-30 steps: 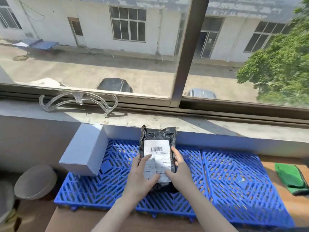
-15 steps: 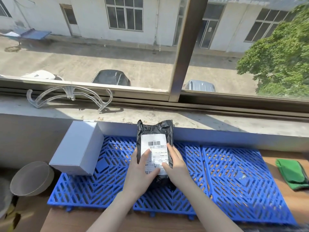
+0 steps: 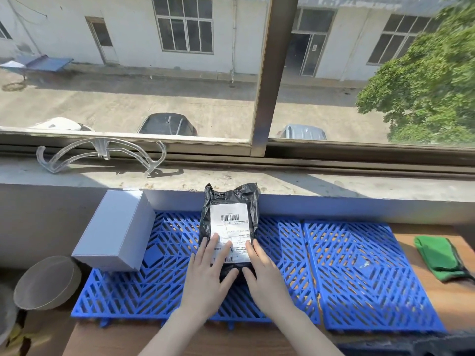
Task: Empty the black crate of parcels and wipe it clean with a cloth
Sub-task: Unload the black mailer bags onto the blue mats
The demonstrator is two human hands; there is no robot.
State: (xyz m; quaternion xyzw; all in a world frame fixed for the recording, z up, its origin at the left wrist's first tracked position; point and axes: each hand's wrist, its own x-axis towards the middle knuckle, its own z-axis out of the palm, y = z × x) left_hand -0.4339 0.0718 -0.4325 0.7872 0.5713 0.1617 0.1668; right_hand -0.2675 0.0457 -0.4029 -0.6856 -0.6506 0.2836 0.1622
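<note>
A black parcel (image 3: 229, 222) with a white label is being set down on the middle of the blue mat (image 3: 359, 265). Its far end is propped against the wall at the mat's back edge, probably so that it stays put and the label can be read.

The left hand (image 3: 208, 273) is laid on the parcel's near left part, with nearly straight fingers spread flat over the label. The right hand (image 3: 264, 276) is laid along the near right edge in the same way. Both thumbs are pressed on the near end. Nothing is clutched; the parcel seems to be steadied and flattened rather than carried.

A white box (image 3: 115, 232) has been stood at the mat's left end, which suggests the mat is being used as the place for things taken out. A green cloth (image 3: 439, 258) is kept just off the mat's right end, within reach for the wiping, judged to be not yet begun.

The black crate cannot be made out with certainty. Only a dark edge (image 3: 437, 343) is seen below the mat's near right corner, and whether parcels remain in it cannot be told.
</note>
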